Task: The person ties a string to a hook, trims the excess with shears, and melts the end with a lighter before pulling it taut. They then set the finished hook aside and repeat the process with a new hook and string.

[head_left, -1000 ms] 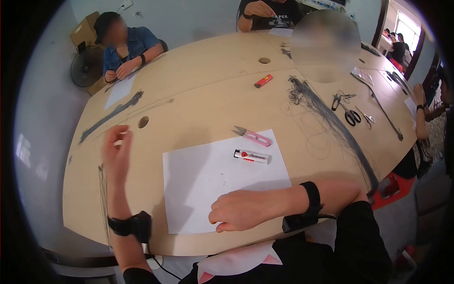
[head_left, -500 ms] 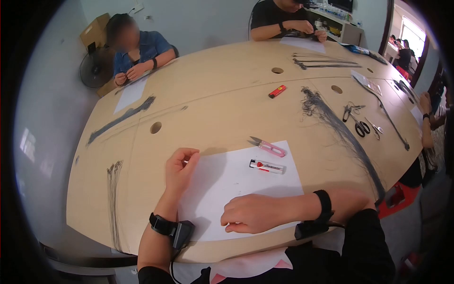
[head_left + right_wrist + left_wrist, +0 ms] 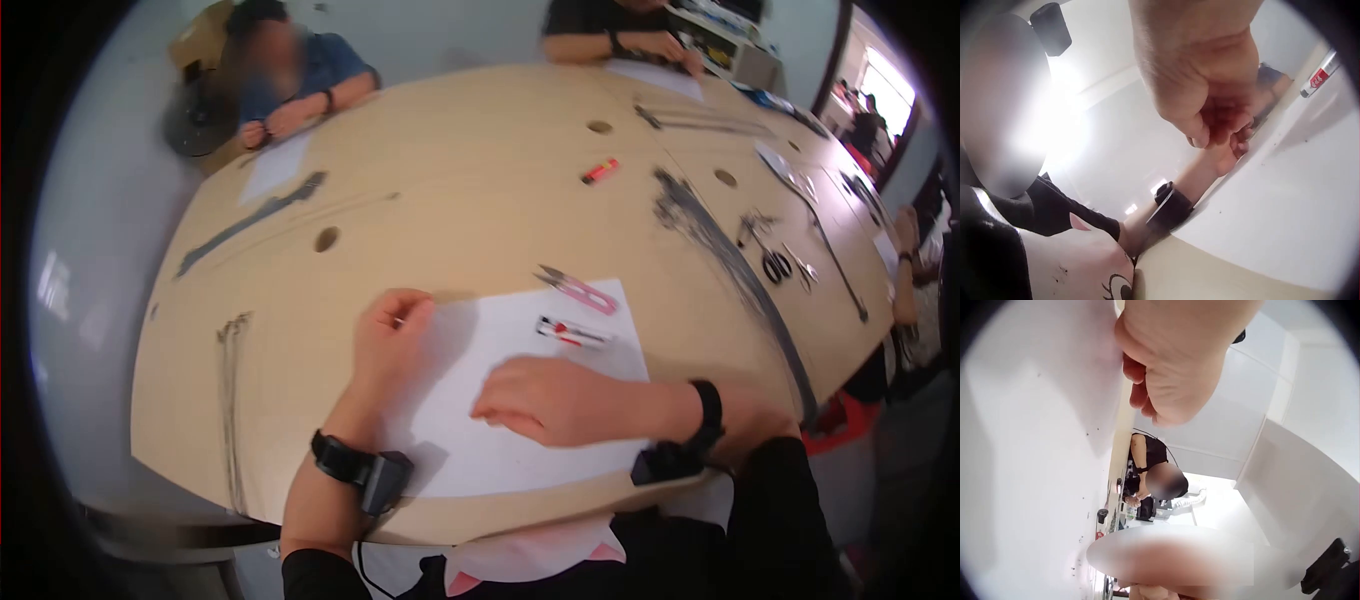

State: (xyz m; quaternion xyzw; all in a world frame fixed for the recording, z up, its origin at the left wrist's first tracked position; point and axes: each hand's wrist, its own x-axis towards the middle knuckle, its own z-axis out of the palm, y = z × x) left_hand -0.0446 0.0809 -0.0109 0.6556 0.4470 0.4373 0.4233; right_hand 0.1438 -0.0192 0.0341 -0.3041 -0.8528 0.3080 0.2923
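Observation:
Over the left part of a white sheet of paper (image 3: 520, 468) is my left hand (image 3: 393, 335), its fingers curled in toward the thumb. My right hand (image 3: 545, 400) sits to its right, above the same sheet. In the right wrist view, the right hand's fingers (image 3: 1229, 122) are bent with the thumb close to them. I cannot tell whether a fine strand is between the fingertips of either hand. Beyond the right hand lie a white lighter (image 3: 573, 332) and pink-handled thread snips (image 3: 583, 292), both on the paper.
Thin dark strands (image 3: 232, 400) lie at the left, and a long grey fibre bundle (image 3: 740, 265) at the right. Farther off are a red lighter (image 3: 600, 171), black-handled scissors (image 3: 776, 266) and another grey bundle (image 3: 250, 225). Other people sit around the table (image 3: 480, 170).
My left hand has swung right, from beside the thin strands to over the paper. My right hand has turned a little and shifted slightly. The head view has tilted and moved somewhat.

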